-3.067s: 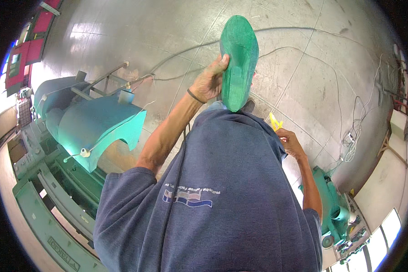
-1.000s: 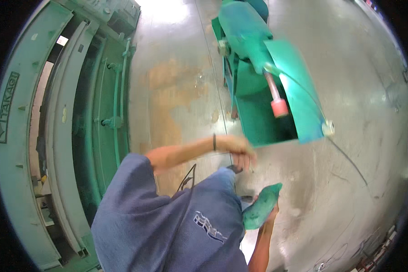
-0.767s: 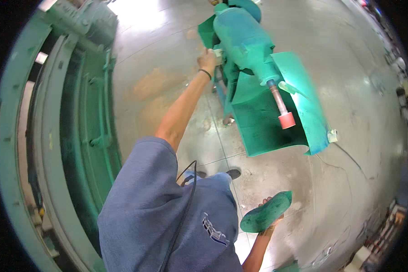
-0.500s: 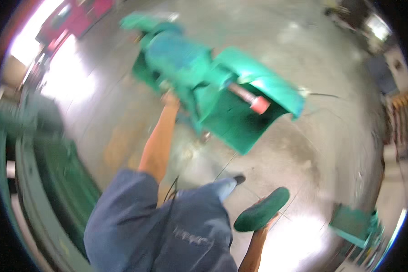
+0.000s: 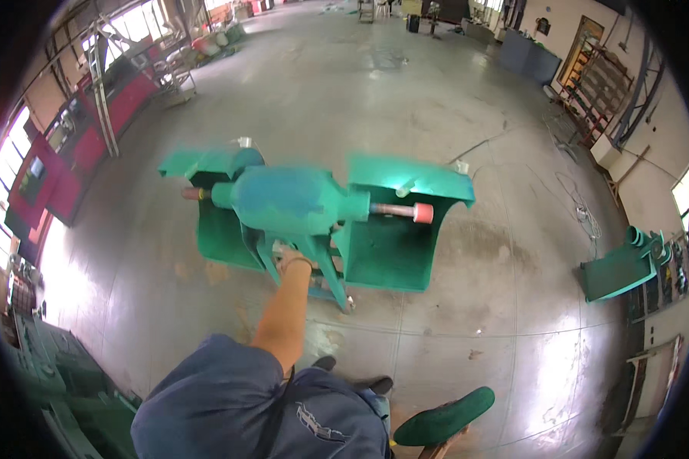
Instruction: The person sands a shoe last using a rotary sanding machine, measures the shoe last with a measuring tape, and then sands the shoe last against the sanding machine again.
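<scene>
My left hand (image 5: 289, 260) reaches forward with the arm straight and grips the underside of a green machine (image 5: 283, 200). Its fingers are partly hidden by the frame. The machine stands on the concrete floor and has a round motor body, a shaft with a pink end (image 5: 421, 213) and two open green guards (image 5: 394, 229). Low at the right, my right hand (image 5: 435, 450) holds a flat oval green cover (image 5: 445, 417). Only a sliver of that hand shows at the bottom edge.
Red machines (image 5: 69, 153) line the left wall. Part of a dark green machine (image 5: 61, 382) sits at the lower left. A loose green part (image 5: 620, 269) lies at the right beside shelving, and cables (image 5: 574, 206) trail across the floor.
The view has swung round, so the machine now stands upright ahead of me. My left hand has stayed on it, and my right hand still holds the green cover low at the right.
</scene>
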{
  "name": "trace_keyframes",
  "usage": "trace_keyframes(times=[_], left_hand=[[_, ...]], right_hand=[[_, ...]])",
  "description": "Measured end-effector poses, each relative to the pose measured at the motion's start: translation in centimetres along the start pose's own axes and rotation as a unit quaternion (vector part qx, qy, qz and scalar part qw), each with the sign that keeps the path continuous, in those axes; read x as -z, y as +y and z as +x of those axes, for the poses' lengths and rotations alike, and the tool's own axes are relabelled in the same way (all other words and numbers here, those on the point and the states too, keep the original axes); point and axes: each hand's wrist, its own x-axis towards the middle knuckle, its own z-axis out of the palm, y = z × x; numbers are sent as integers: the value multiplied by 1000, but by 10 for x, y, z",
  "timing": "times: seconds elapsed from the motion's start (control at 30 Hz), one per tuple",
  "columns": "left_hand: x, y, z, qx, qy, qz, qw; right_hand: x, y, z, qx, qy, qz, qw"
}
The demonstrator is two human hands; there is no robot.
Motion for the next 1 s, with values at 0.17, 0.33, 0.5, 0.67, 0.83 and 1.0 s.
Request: trace_keyframes(times=[0.17,0.33,0.5,0.67,0.83,1.0], left_hand=[[9,14,44,-40,-96,160,982],[12,20,60,-97,-140,275,946],[13,26,80,-144,-173,384,896],[20,33,91,-326,-159,584,726],[62,-43,-40,-298,-368,377,796],[77,-76,-255,55,-637,80,764]], right_hand=[[-60,78,5,-1,70,-1,998],[-89,114,2,-7,103,-29,994],[-114,119,9,-6,124,-49,991],[-140,96,27,3,120,-72,990],[-156,40,65,-69,29,-210,975],[-176,-2,132,-170,-2,-273,947]])
